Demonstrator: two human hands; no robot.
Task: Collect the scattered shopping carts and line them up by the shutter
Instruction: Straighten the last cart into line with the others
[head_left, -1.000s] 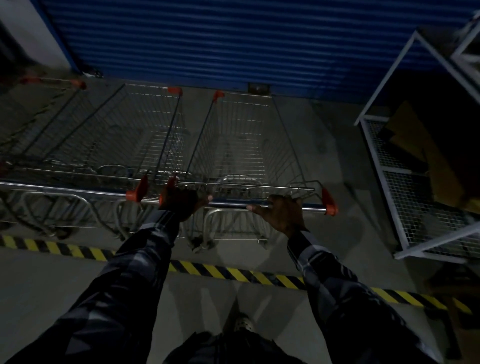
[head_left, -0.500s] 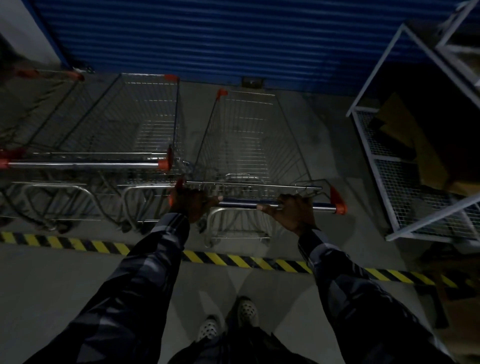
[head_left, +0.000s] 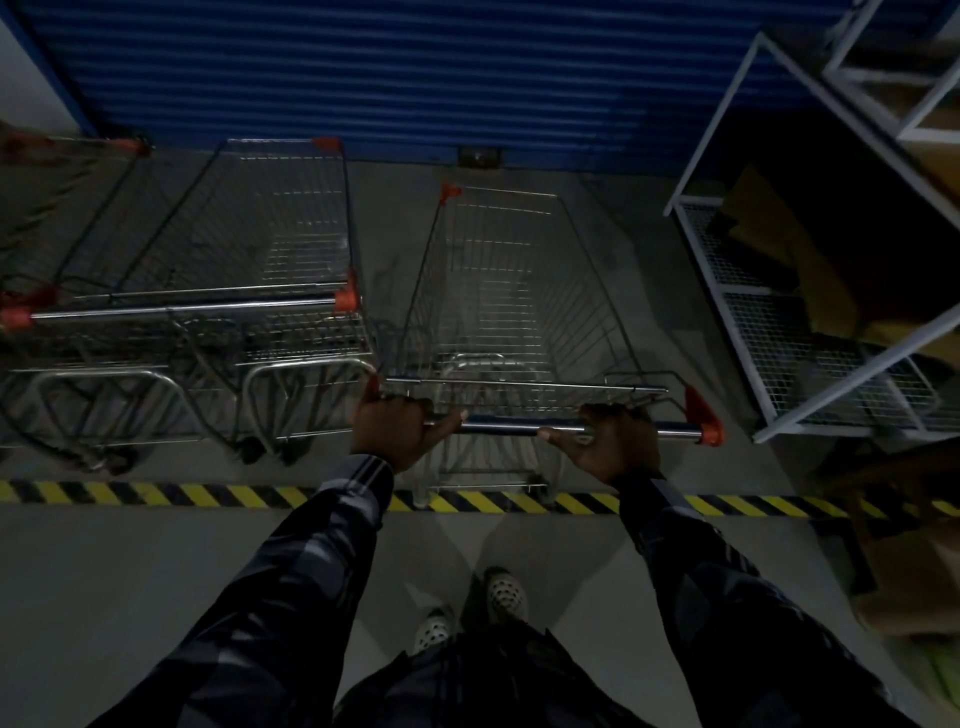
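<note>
1. Two hands clasp the cart (head_left: 514, 312) handle: our left hand (head_left: 395, 428) at its left end, our right hand (head_left: 613, 441) right of middle.
2. We are parking it; next we push it level with the neighbouring cart (head_left: 270, 249) at 10 o'clock.
3. Its long axis runs 6 to 12, nose toward the shutter (head_left: 415, 73), short of touching.
4. Hazard tape (head_left: 156, 493) lies under its rear wheels.
</note>
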